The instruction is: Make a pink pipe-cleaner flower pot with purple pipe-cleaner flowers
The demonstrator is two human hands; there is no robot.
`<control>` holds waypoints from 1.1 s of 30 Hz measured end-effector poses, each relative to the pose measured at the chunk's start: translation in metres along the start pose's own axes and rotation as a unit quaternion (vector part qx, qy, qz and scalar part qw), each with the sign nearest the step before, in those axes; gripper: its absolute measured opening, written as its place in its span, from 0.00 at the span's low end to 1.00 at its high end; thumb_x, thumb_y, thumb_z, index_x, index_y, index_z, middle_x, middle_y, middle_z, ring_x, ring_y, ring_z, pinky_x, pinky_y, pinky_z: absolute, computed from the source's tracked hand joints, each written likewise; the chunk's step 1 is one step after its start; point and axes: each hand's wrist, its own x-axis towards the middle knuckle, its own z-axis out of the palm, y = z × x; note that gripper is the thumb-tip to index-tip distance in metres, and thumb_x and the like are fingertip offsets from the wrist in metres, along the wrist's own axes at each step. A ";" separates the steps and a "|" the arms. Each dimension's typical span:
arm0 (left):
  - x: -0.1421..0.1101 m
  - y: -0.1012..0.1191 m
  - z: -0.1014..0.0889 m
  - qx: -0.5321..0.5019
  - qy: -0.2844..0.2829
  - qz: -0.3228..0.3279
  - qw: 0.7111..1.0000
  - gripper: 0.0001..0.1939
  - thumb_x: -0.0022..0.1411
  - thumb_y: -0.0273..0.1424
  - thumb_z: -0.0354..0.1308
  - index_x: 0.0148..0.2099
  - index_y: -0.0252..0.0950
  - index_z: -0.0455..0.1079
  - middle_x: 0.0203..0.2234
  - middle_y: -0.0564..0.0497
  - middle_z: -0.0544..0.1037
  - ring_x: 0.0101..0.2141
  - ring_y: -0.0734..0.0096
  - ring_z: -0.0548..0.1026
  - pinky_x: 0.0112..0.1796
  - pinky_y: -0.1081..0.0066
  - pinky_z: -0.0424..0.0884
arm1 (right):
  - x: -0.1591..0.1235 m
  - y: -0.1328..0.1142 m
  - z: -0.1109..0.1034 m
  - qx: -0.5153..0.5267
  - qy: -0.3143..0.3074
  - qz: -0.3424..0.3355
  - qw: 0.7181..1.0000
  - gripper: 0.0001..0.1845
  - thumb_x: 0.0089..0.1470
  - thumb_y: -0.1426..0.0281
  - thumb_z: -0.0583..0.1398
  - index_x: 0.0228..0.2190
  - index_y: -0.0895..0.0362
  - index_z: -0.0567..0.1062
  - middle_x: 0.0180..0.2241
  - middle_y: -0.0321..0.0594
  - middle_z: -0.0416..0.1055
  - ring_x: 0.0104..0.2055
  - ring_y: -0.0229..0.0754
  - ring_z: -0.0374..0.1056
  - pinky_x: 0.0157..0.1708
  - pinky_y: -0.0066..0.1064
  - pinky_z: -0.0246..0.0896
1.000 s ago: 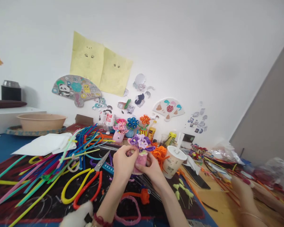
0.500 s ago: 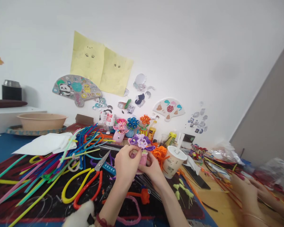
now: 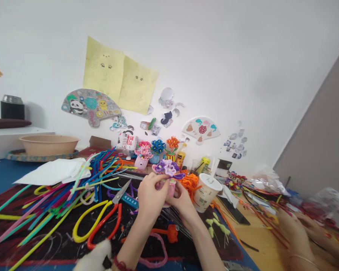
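Between my two hands stands a small pink flowerpot [image 3: 171, 188] made of pipe cleaners, topped with purple and lilac pipe-cleaner flowers [image 3: 167, 168]. My left hand [image 3: 152, 192] has its thumb and fingers pinched at the pot's upper left side, under the petals. On the pot's lower right, my right hand [image 3: 182, 201] curls its thumb and fingers around it. Part of the pot is hidden by my fingers. Scissors [image 3: 104, 218] with one yellow and one red handle lie left of my left wrist. An orange pipe-cleaner piece [image 3: 172, 233] rests between my forearms.
A pile of coloured pipe cleaners [image 3: 62, 195] spreads at the left. Finished flowerpots, among them a pink one [image 3: 141, 162], stand at the back by a juice bottle [image 3: 181, 155]. A paper cup [image 3: 205, 194] stands close right of my right hand. Another person's hands [image 3: 296, 233] work at far right.
The view has shifted very slightly. My hands keep nearly the same grip on the flowerpot. The other person's hands at the right have moved a little.
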 end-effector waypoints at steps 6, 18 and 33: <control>-0.001 -0.001 -0.004 -0.024 0.060 0.007 0.998 0.09 0.53 0.29 0.52 0.32 0.38 0.74 0.22 0.54 0.68 0.28 0.71 0.69 0.31 0.73 0.62 | 0.002 -0.001 -0.002 0.056 -0.017 0.016 0.998 0.33 0.31 0.66 0.72 0.42 0.57 0.71 0.46 0.47 0.73 0.47 0.50 0.69 0.50 0.43 0.61; -0.002 -0.007 -0.007 0.005 0.064 -0.039 0.997 0.08 0.55 0.33 0.52 0.34 0.41 0.73 0.15 0.57 0.66 0.20 0.73 0.66 0.26 0.74 0.58 | 0.005 0.013 -0.003 0.092 -0.050 0.027 0.994 0.33 0.30 0.67 0.72 0.42 0.58 0.71 0.40 0.45 0.75 0.43 0.49 0.71 0.47 0.39 0.63; -0.009 0.001 0.005 0.204 -0.039 -0.041 0.977 0.09 0.55 0.41 0.55 0.37 0.47 0.72 0.26 0.55 0.78 0.30 0.66 0.75 0.26 0.73 0.53 | 0.003 0.015 0.003 0.065 -0.022 0.026 0.997 0.36 0.27 0.80 0.68 0.43 0.54 0.66 0.46 0.45 0.71 0.46 0.49 0.69 0.45 0.39 0.65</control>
